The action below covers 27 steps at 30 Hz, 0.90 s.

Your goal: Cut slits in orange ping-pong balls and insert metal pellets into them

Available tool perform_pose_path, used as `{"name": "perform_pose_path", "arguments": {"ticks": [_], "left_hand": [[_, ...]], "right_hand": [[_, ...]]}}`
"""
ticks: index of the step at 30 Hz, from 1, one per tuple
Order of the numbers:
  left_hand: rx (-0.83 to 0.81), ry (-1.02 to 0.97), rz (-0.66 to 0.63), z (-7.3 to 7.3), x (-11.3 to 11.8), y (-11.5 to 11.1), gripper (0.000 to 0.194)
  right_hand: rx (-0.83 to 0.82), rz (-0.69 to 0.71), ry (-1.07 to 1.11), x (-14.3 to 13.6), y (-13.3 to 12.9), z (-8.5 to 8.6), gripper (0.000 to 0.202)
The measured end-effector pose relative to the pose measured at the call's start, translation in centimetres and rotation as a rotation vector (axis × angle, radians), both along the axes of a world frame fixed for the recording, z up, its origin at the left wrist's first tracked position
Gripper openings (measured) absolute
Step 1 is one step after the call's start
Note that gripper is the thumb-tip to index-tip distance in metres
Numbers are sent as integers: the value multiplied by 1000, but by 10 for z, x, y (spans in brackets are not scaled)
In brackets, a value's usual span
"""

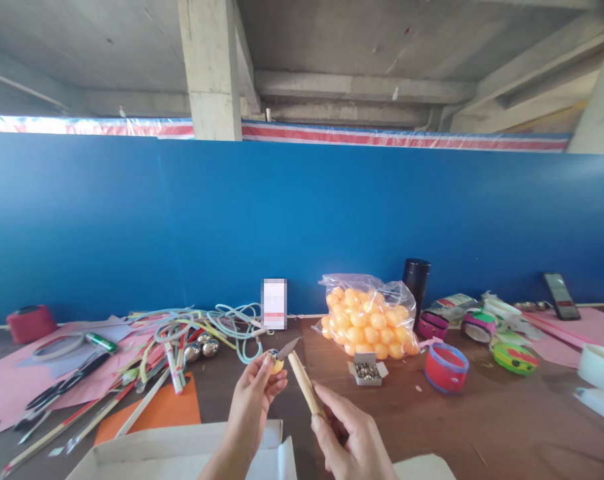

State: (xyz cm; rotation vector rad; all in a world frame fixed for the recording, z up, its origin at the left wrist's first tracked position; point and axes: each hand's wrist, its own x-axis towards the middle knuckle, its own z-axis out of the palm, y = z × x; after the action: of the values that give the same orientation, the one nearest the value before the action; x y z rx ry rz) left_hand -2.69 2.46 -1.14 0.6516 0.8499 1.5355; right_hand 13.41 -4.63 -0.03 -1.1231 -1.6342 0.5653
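Note:
My left hand [255, 393] is closed, its fingertips pinching a small yellow-orange ball [277, 367] that is mostly hidden by the fingers. A dark, pointed, blade-like piece [288, 348] juts up and right from the same fingertips; how it joins the ball I cannot tell. My right hand [349, 430] wraps round a pale wooden stick [305, 383], which leans up and left with its top end close to the pointed piece. Below my left hand lies an open white cardboard box [182, 443].
Behind my hands stand a bag of orange balls [369, 325], a small box of shiny metal pieces [367, 373] and a black cylinder [416, 283]. Tubing [232, 320], scissors [67, 383] and paper lie left. Tape rolls [447, 368] and a phone [561, 297] sit right. A blue partition [302, 220] backs the table.

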Motion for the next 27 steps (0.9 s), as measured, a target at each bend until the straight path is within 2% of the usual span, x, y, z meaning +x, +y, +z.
{"name": "perform_pose_path", "arguments": {"ticks": [22, 27], "left_hand": [[14, 9, -9, 1, 0, 1, 32], [13, -55, -10, -2, -2, 2, 28]], "right_hand": [[-21, -5, 23, -3, -2, 0, 44], [-49, -10, 93, -3, -3, -1, 45]]}}
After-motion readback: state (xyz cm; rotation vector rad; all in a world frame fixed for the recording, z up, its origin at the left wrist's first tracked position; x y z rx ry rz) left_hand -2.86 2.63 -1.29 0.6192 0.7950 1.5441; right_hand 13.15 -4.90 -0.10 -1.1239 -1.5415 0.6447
